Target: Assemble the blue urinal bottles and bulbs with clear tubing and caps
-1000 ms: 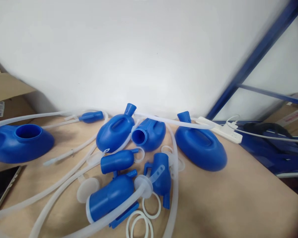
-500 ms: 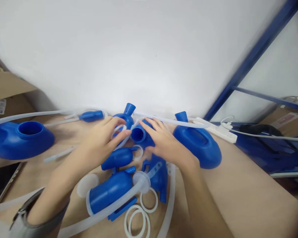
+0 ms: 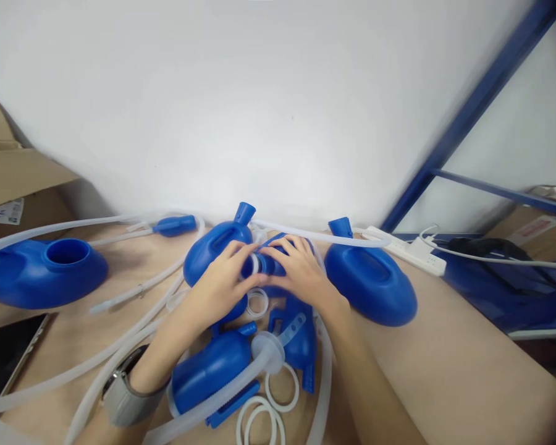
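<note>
Near the wall in the middle, my left hand (image 3: 225, 278) pinches a white ring (image 3: 256, 263) at the mouth of a blue plastic bottle (image 3: 278, 289). My right hand (image 3: 303, 272) is closed round that bottle's neck, its fingertips close to the ring. How far the ring sits on the neck is partly hidden by my fingers. A second blue bottle with a handle (image 3: 201, 250) stands behind my left hand. Below my hands lie small clear rings (image 3: 257, 303), a blue cup-shaped part (image 3: 213, 368) and a translucent hose with a round flange (image 3: 269, 352).
A wide-mouthed blue container (image 3: 32, 284) stands left, near a phone (image 3: 13, 349) and a cardboard box (image 3: 23, 179). At right are another blue bottle (image 3: 370, 287) and a white power strip (image 3: 412, 253). Loose white rings (image 3: 259, 423) and long hoses (image 3: 120, 346) lie across the table.
My left hand has moved right and brought the white ring to the bottle's mouth. My right hand has closed in on the neck. The view has shifted slightly.
</note>
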A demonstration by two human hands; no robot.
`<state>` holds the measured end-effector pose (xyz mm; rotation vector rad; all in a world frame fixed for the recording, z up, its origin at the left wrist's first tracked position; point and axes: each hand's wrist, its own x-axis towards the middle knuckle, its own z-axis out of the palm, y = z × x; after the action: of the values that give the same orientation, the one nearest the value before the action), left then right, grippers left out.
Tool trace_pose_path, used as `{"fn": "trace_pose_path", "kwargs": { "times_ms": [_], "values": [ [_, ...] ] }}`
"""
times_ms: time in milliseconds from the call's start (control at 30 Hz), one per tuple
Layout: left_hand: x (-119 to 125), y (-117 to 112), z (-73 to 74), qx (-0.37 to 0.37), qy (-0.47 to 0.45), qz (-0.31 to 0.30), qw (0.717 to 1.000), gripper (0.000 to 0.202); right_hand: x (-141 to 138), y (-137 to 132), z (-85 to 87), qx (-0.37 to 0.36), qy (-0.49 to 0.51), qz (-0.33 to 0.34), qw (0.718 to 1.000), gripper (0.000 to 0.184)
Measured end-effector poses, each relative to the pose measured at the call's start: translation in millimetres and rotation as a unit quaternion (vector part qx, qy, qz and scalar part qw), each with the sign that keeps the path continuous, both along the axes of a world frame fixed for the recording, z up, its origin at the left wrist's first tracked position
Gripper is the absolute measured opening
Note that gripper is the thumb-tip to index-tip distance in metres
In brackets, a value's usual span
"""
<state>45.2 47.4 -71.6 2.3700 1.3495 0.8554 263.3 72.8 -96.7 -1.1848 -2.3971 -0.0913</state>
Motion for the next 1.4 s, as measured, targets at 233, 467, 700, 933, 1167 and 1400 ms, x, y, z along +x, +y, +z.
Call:
{"fn": "trace_pose_path", "kwargs": {
  "times_ms": [233, 467, 700, 933, 1167, 1400],
  "values": [
    [-4.0, 0.4, 4.6, 0.016, 0.0, 0.013, 1.0, 0.048, -1.6, -2.3, -2.5, 0.0, 0.04, -0.01, 0.999, 0.068],
    [-13.1, 5.3, 10.4, -0.001, 0.025, 0.0, 1.0, 0.046, 33.7, -1.1, 6.2, -0.082, 0.038, -0.053, 0.994, 0.073],
    [-27.0, 8.3, 15.9, -0.059, -0.01, -0.018, 0.998, 0.059, 34.6, 0.4, 8.7, -0.094, 0.095, -0.048, 0.99, 0.05],
    [-24.0, 10.9, 13.2, -0.137, -0.095, 0.017, 0.986, 0.073, 36.3, 7.0, -5.4, -0.131, 0.206, -0.04, 0.969, 0.047],
    [-30.1, 14.6, 15.7, -0.106, -0.033, 0.015, 0.994, 0.087, 34.2, 7.3, -6.7, -0.146, 0.226, -0.074, 0.96, 0.046],
    [-30.2, 12.1, 21.2, -0.107, -0.004, -0.012, 0.994, 0.082, 34.5, 7.6, -10.9, -0.12, 0.235, -0.08, 0.961, 0.044]
  ]
}}
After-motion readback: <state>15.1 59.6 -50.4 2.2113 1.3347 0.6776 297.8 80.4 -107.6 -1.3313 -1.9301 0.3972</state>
